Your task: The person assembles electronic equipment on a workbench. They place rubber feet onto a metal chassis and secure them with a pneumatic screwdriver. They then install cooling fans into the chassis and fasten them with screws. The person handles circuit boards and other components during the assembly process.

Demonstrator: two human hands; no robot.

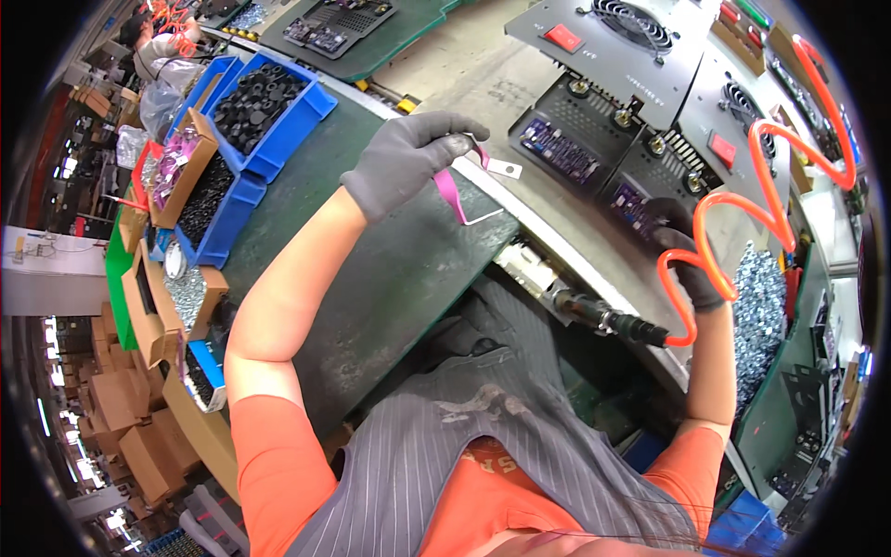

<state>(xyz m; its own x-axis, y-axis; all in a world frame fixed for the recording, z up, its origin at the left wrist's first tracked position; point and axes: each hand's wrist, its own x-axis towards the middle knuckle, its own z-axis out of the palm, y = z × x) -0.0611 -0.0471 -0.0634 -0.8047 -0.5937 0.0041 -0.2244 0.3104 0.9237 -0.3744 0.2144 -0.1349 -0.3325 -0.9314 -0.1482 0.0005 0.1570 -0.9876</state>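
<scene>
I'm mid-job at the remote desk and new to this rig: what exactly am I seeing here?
No robot here: these are a person's own gloved hands. The single, upright picture comes from a fisheye camera worn on the head, looking down, so straight edges bend. The left hand has a grip on a pink strip with a pale tab. The right hand is by a purple circuit board, partly behind an orange coiled hose; whether it holds anything is hidden. That hose runs to a dark hand tool. Ahead lie grey panels with fans and red switches; at left are blue bins of black parts and a green work surface.
</scene>
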